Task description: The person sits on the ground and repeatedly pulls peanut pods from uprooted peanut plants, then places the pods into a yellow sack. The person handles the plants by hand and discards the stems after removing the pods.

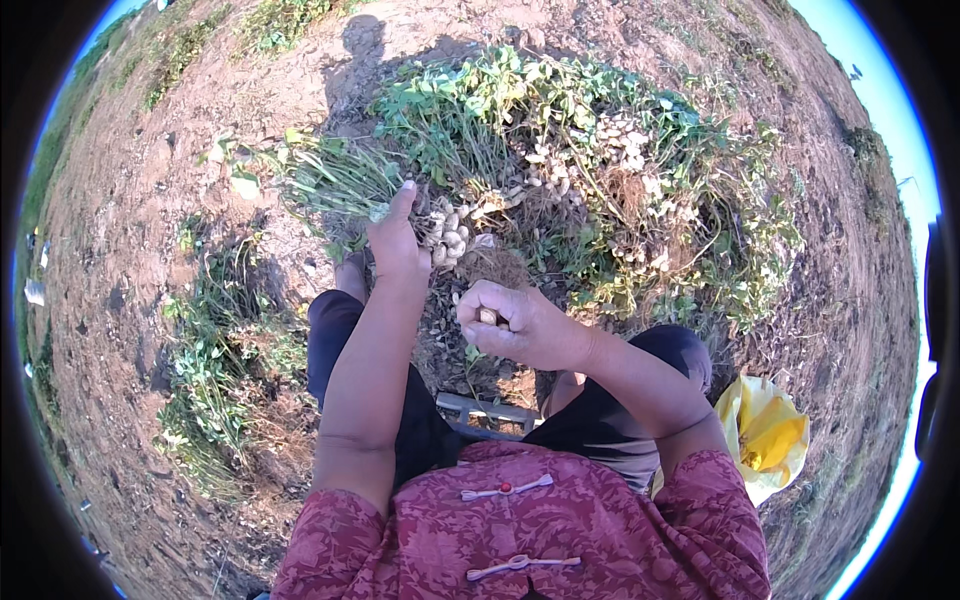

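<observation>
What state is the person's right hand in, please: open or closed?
Closed: the right hand is curled into a loose fist, with what looks like a tan peanut showing inside the curl.

The left hand (397, 242) grips a bunch of green stems (340, 180), leafy ends pointing left, with a cluster of pale pods (449, 236) just right of the hand. Nearby, the right hand (522, 326) curls around a tan piece (488, 316), probably a pod, though the fingers mostly hide it. A heap of leafy plants (500, 95) lies ahead on brown soil (110, 330); a yellow bag (775, 435) sits at the right.
</observation>
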`<action>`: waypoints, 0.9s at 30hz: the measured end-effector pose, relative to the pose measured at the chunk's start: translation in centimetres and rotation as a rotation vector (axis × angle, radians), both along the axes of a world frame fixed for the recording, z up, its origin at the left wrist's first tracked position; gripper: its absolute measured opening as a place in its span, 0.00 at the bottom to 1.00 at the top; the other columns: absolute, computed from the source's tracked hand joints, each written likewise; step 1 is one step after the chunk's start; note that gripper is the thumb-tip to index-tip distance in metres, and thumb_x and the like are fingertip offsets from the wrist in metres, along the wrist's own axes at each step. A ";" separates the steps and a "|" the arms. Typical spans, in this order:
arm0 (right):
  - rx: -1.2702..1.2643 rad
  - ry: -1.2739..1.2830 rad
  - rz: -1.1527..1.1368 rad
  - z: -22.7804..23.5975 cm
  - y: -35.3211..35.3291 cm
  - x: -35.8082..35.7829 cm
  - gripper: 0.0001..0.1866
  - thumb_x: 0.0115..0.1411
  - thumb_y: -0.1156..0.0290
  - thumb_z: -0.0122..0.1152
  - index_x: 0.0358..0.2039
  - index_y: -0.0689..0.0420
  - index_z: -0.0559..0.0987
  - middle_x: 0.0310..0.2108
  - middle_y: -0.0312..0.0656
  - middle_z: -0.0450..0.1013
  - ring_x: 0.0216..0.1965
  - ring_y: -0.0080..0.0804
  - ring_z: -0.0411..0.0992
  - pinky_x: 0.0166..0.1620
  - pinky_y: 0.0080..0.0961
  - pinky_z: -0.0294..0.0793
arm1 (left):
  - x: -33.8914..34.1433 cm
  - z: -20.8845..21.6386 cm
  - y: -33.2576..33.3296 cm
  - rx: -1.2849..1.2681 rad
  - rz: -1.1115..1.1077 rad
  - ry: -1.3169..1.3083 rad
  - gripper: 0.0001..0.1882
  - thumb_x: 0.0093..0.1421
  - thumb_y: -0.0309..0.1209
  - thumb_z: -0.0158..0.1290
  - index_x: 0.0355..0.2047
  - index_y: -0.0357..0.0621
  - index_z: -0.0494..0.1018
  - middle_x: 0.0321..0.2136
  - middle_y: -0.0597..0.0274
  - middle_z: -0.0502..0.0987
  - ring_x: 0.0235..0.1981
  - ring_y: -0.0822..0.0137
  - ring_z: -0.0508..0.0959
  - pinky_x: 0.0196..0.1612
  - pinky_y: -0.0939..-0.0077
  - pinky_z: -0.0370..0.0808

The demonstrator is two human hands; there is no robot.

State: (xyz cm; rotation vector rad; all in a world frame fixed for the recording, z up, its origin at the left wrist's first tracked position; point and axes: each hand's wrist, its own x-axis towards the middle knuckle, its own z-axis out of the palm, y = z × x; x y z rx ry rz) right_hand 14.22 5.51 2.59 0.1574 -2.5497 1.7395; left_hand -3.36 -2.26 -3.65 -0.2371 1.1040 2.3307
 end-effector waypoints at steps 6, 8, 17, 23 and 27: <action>-0.705 -0.278 -0.352 0.2 5.6 -0.7 0.08 0.56 0.66 0.60 0.30 0.56 0.74 0.22 0.31 0.67 0.16 0.14 0.61 0.15 0.10 0.54 | 1.8 3.6 -1.1 0.204 -0.296 -0.112 0.14 0.56 0.31 0.49 0.39 0.33 0.69 0.33 0.47 0.77 0.32 0.54 0.79 0.37 0.59 0.78; -0.520 -0.316 -0.403 -0.3 6.4 -0.9 0.09 0.53 0.65 0.64 0.29 0.56 0.75 0.20 0.31 0.68 0.16 0.14 0.62 0.15 0.11 0.55 | 2.1 3.8 -1.0 0.174 -0.351 -0.140 0.15 0.56 0.31 0.50 0.39 0.32 0.69 0.34 0.47 0.77 0.33 0.54 0.79 0.39 0.59 0.77; -0.103 -0.270 -0.299 -2.8 3.3 -2.0 0.16 0.46 0.62 0.71 0.25 0.60 0.77 0.20 0.33 0.71 0.22 0.17 0.66 0.27 0.17 0.67 | 2.7 2.0 -0.6 0.209 -0.429 -0.139 0.14 0.56 0.30 0.50 0.38 0.30 0.69 0.30 0.48 0.77 0.28 0.56 0.79 0.33 0.62 0.79; -0.337 -0.408 -0.273 -2.1 3.4 -2.2 0.14 0.49 0.61 0.68 0.25 0.59 0.77 0.21 0.33 0.72 0.23 0.17 0.67 0.27 0.18 0.67 | 2.3 2.3 -0.9 0.273 -0.441 -0.171 0.12 0.55 0.30 0.51 0.36 0.34 0.70 0.31 0.50 0.77 0.30 0.57 0.79 0.37 0.61 0.78; 0.063 -0.022 -0.211 -1.8 3.2 -1.9 0.12 0.50 0.64 0.66 0.25 0.59 0.75 0.19 0.35 0.71 0.20 0.21 0.68 0.25 0.22 0.68 | 2.8 1.7 -0.3 0.192 -0.284 -0.188 0.10 0.55 0.25 0.51 0.34 0.29 0.71 0.30 0.47 0.77 0.29 0.56 0.79 0.34 0.62 0.79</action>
